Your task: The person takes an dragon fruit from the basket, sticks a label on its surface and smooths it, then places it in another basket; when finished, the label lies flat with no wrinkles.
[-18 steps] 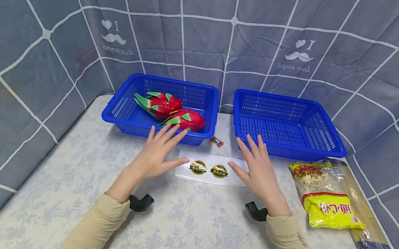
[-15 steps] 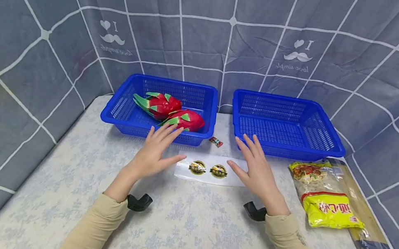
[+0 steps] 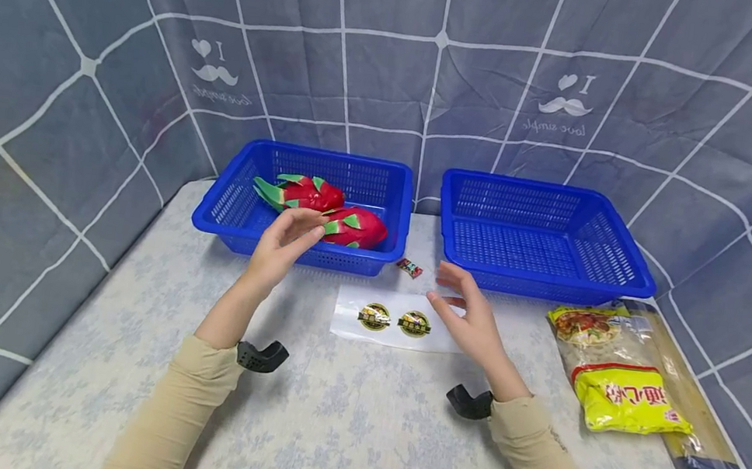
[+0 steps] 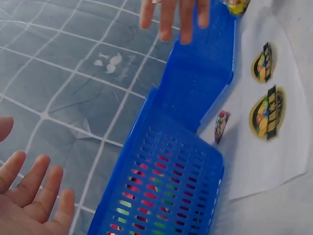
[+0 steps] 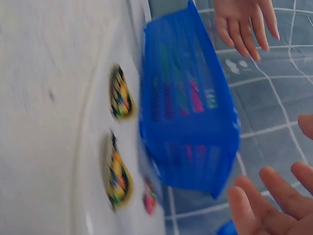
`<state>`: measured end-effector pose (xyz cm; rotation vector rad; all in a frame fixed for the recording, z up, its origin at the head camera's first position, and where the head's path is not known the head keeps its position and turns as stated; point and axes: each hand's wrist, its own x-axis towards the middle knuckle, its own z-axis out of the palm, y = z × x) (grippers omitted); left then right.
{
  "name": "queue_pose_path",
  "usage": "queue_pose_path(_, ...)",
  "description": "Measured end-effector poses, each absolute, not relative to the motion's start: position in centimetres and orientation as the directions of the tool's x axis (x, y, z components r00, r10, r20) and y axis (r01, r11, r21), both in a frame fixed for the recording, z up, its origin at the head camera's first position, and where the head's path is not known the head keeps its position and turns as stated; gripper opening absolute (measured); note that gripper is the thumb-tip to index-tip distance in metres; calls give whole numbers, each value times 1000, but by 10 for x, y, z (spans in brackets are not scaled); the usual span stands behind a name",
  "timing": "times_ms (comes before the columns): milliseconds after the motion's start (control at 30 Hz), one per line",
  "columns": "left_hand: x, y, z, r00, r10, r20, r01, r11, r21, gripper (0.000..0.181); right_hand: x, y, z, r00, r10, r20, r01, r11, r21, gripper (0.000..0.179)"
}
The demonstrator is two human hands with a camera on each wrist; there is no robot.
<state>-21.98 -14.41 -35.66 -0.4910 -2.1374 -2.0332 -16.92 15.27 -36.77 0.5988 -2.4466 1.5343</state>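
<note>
My left hand [image 3: 281, 248] hovers before the left blue basket [image 3: 238, 235], fingers loosely bent with nothing in them. It overlaps one of two red dragon fruits [image 3: 359, 226] with green scales in that basket; the other dragon fruit [image 3: 316, 194] lies behind. My right hand [image 3: 471, 317] is held over the right end of a white sticker strip [image 3: 385, 336], fingers relaxed and nothing gripped. Two round black-and-gold stickers [image 3: 414, 323] show on the strip. In the left wrist view a small wrapped candy [image 4: 221, 126] lies between the strip and the baskets.
A second blue basket [image 3: 508, 251] stands at the back right. On the right side lie a yellow-and-clear bag of pasta [image 3: 619, 374] and a long flat clear package [image 3: 685, 413]. A grey checked curtain [image 3: 395, 80] hangs close behind the baskets.
Both hands have turned from spread, palm-down poses to sideways ones with fingers more bent. The left has moved slightly left and up. The baskets, fruit and strip stay put.
</note>
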Motion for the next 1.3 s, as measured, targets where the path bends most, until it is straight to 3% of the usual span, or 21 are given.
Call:
queue_pose_path(100, -235, -145, -350, -954, 131, 268, 271, 5, 963, 29, -181, 150, -384, -923, -249, 294, -365, 325, -872, 45)
queue_pose_path(300, -263, -147, -337, -965, 206, 160, 185, 109, 977, 41, -207, 142, -409, -934, -273, 232, -289, 191, -938, 42)
queue_pose_path(867, -313, -135, -334, -964, 250, -92, 3, 355, 935, 33, -237, 111, -409, -986, -147, 78, -73, -38, -997, 39)
queue_pose_path(1100, -320, -133, -349, -961, 235, -146, -70, 306, 950, 28, -243, 103, -412, -996, -77, 51, -46, -64, -997, 32)
queue_pose_path(1300, -321, -130, -356, -969, 219, -116, -51, 285, 957, 24, -246, 98, -412, -997, -43, 56, -54, -47, -997, 28)
